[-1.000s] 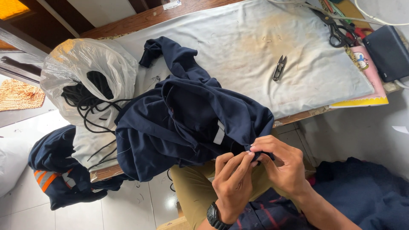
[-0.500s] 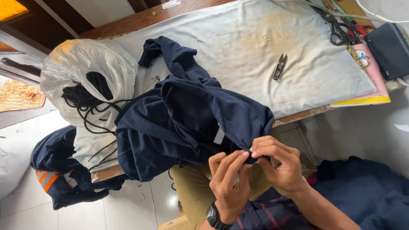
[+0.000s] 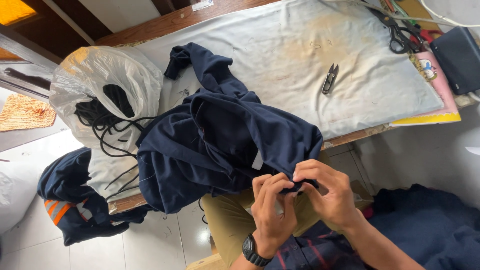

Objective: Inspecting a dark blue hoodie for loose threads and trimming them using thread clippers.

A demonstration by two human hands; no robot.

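Observation:
A navy blue garment [image 3: 225, 145] lies bunched on the cloth-covered table [image 3: 300, 50] and hangs over its near edge. My left hand [image 3: 270, 210], with a black watch on the wrist, and my right hand [image 3: 330, 192] are close together below the table edge. Both pinch the same small part of the garment's edge between the fingertips. A small white tag [image 3: 257, 161] shows on the fabric just above my hands. What lies between my fingers is hidden.
Small thread snips [image 3: 329, 79] lie on the table's cloth; big black scissors [image 3: 397, 32] and a dark pouch [image 3: 457, 57] sit at the far right. A clear plastic bag with black cords [image 3: 100, 95] is at the left. More dark clothing [image 3: 75, 200] lies on the floor.
My hands have shifted slightly and drawn closer together on the garment's edge; the fabric and the table's items have not moved otherwise.

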